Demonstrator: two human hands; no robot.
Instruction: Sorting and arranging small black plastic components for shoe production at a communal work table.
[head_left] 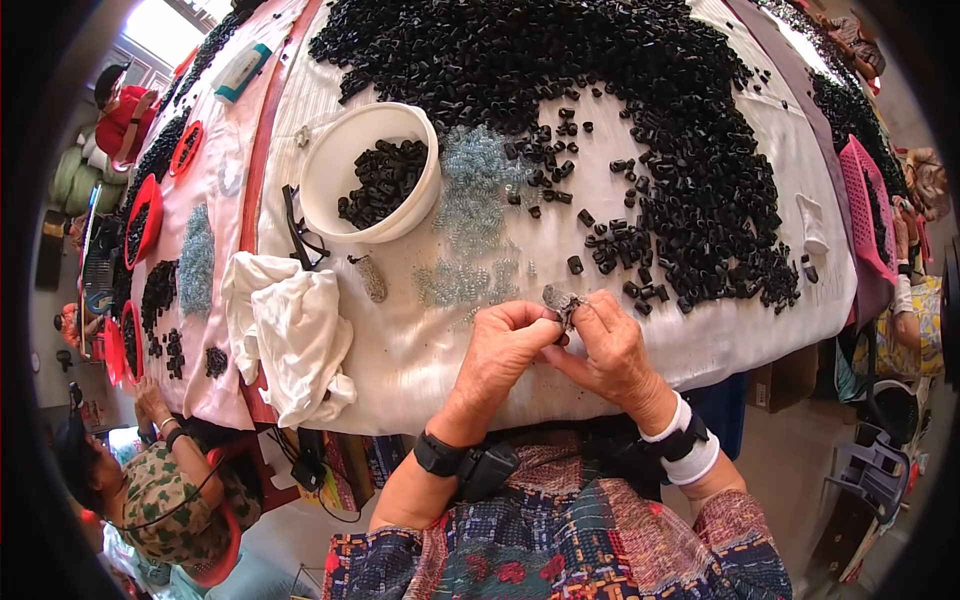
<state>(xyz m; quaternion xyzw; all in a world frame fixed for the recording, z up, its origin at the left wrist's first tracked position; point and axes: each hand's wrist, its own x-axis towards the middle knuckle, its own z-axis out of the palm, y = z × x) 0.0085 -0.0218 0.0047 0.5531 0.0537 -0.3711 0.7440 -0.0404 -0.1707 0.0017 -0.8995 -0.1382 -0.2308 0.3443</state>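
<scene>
Left hand (pixel 503 348) and right hand (pixel 617 350) both show a closed grip, pinching a small grey-and-dark item (pixel 562 301) above the worktop (pixel 700 350): two o'clock from left, ten from right, neither nearer. Fingers obscure its long axis.

The heaped black parts (pixel 690 200) look like moulded plastic, smooth with small glossy highlights. The coil springs (pixel 480 185) shine pale blue, wiry and glinting; metal or plastic cannot be told. The held grey piece (pixel 558 297) has a rough, mottled surface. Smooth, semi-matt white plastic forms the round tub (pixel 425 190). The table cover (pixel 420 370) is cloth with a soft sheen and fine creases, the crumpled white fabric (pixel 300 335) matt and soft. The pink basket (pixel 862 190) is perforated plastic; the white wristband (pixel 690 460) is fuzzy, matt textile.
</scene>
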